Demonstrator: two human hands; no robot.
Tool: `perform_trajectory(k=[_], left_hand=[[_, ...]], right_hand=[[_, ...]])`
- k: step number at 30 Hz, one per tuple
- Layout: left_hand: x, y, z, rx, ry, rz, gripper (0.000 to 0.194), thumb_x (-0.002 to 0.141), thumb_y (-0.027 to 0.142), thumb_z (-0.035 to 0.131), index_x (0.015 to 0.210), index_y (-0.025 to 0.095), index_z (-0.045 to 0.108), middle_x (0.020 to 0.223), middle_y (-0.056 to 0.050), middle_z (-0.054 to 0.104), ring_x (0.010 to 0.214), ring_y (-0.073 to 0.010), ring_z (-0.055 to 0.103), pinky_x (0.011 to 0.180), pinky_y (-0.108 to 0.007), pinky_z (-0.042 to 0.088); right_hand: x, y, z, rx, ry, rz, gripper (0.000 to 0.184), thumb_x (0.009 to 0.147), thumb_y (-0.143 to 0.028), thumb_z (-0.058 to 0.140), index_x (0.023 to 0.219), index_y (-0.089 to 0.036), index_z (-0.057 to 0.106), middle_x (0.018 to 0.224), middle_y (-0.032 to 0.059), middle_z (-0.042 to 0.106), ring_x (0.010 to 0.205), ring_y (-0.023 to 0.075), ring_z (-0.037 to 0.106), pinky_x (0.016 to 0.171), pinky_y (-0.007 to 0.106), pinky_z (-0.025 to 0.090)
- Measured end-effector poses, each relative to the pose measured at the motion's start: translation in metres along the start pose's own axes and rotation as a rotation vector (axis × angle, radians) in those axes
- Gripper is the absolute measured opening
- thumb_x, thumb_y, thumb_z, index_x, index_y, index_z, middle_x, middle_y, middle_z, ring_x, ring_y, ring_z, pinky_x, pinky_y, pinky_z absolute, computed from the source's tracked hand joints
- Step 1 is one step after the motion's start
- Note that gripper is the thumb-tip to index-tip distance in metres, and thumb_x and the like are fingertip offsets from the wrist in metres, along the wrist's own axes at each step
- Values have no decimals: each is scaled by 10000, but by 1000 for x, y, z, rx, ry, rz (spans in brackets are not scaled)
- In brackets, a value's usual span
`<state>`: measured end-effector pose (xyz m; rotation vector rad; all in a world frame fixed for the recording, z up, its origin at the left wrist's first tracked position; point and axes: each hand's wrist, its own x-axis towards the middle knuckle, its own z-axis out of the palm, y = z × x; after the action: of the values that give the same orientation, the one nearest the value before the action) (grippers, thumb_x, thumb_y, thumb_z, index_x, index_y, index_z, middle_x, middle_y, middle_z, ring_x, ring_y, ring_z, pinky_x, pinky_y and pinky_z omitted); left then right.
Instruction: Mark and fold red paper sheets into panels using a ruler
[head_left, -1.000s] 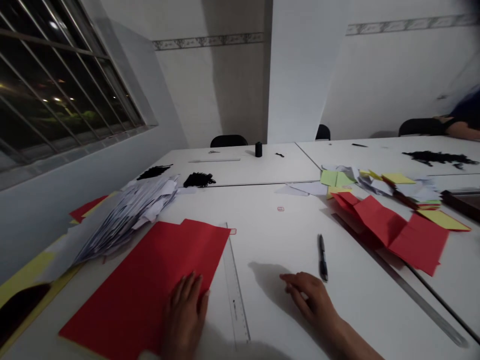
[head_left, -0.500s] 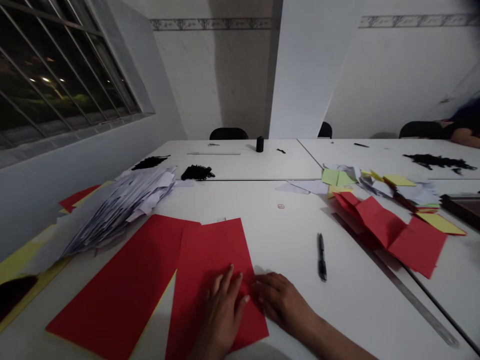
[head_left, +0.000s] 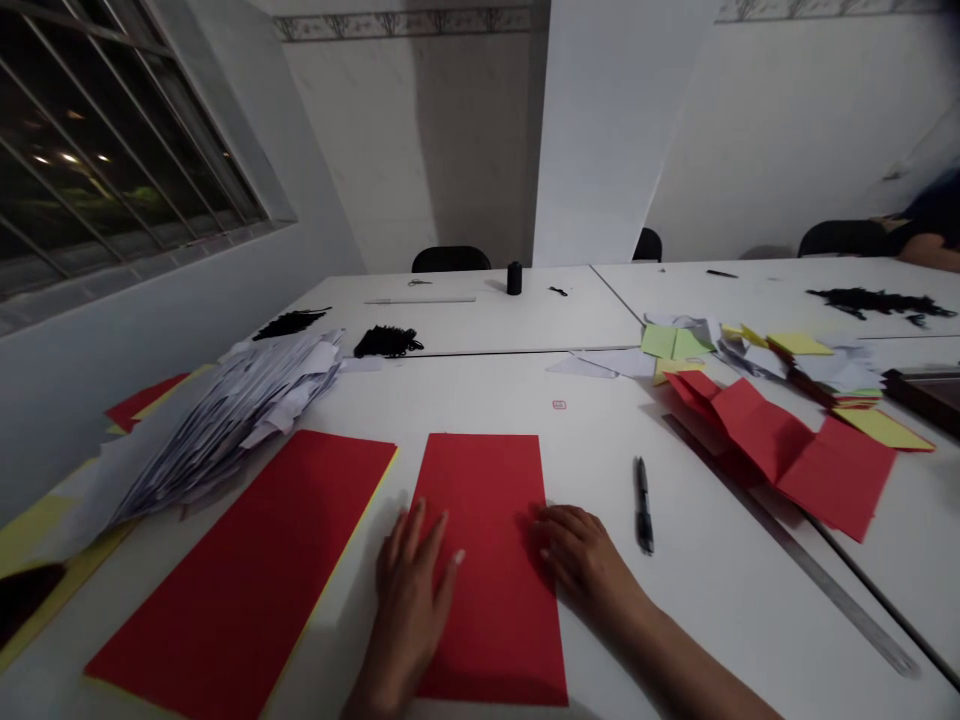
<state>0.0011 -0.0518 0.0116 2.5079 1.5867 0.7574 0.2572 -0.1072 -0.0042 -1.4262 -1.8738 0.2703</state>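
A red rectangular sheet of paper [head_left: 495, 600] lies flat on the table in front of me, nearly straight to my body. My left hand [head_left: 411, 575] rests on its left edge, open, with fingers spread and pointing away from me. At the opposite edge is my right hand [head_left: 586, 550]; its fingers are loosely bent, the tips touching the paper's surface. Neither hand lifts the sheet. To the left lies a slanted pile of red paper [head_left: 255, 560] with a yellow edge showing underneath, apart from the single sheet.
A heap of white papers [head_left: 225, 430] leans at the left. Right of my hands are a black pen [head_left: 643, 505], a metal ruler [head_left: 817, 580] and folded red paper [head_left: 765, 440]. Black cord bundles [head_left: 388, 341] and a black spool [head_left: 514, 279] stand farther back. A person's arm [head_left: 930, 245] shows far right.
The red sheet has shifted right, off the pile's edge, and turned straighter. My left hand has slid to its left edge, and my right hand has moved slightly right and away with it.
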Motion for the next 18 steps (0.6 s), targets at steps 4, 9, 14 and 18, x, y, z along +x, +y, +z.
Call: perform_trajectory(k=[4, 9, 14, 18], left_hand=[[4, -23, -11, -102, 0, -109, 473, 930, 430, 452, 1320, 181, 545, 1522, -142, 359, 1415, -332, 306, 1073, -560, 388], [6, -11, -21, -311, -92, -282, 510, 911, 501, 456, 1345, 237, 505, 1553, -75, 315, 1423, -280, 307, 1084, -507, 399], [17, -2, -28, -512, -93, -418, 517, 877, 558, 485, 1298, 264, 543, 1552, -58, 318, 1412, -280, 330, 1020, -448, 479], [21, -5, -30, -541, -62, -420, 476, 880, 541, 509, 1266, 272, 577, 1510, -65, 401, 1381, -276, 386, 965, -382, 523]], right_hand=[[-1, 3, -1, 200, 27, 153, 330, 931, -245, 489, 1241, -254, 601, 1371, 97, 548, 1242, 255, 532, 1020, 467, 482], [1, -2, -12, 668, -9, 556, 445, 906, -439, 559, 1330, -305, 533, 1496, 66, 421, 1378, 275, 398, 1081, 477, 424], [8, -11, -21, 1054, 82, 803, 529, 831, -484, 657, 1316, -310, 539, 1457, 75, 470, 1380, 297, 389, 1040, 494, 456], [16, -15, -25, 1263, 197, 919, 529, 772, -428, 732, 1254, -279, 576, 1458, 97, 453, 1329, 315, 454, 977, 483, 509]])
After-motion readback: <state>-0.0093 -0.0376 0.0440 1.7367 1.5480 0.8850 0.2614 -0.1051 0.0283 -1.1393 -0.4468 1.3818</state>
